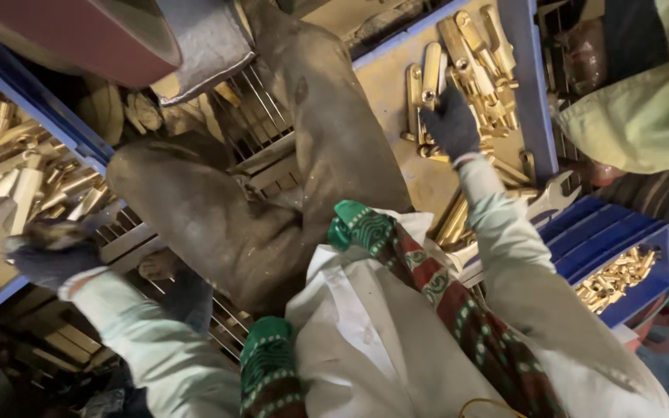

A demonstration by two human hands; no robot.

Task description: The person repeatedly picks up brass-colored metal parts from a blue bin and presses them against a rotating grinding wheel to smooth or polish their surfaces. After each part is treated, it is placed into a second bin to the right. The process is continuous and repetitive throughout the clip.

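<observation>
From the head camera we see our left hand (52,251), in a dark glove, resting at the near edge of the blue-rimmed tray (56,124) on the left. Its fingers are curled, but we cannot tell whether they hold anything. Brass pieces (21,174) lie heaped across that tray, the closest of them just beside the glove.

Our right hand (451,124), gloved as well, reaches to the tray (532,85) on the right. Its fingers are narrowed on a long brass part (431,73) near the tray's left side, touching it. More long brass parts (482,58) are piled toward that tray's far right corner.

A wrench (551,195) lies beyond the tray's near edge. A blue crate (621,240) of small brass fittings (617,275) stands at the lower right. Another person's pale sleeve (644,108) shows at the upper right.
</observation>
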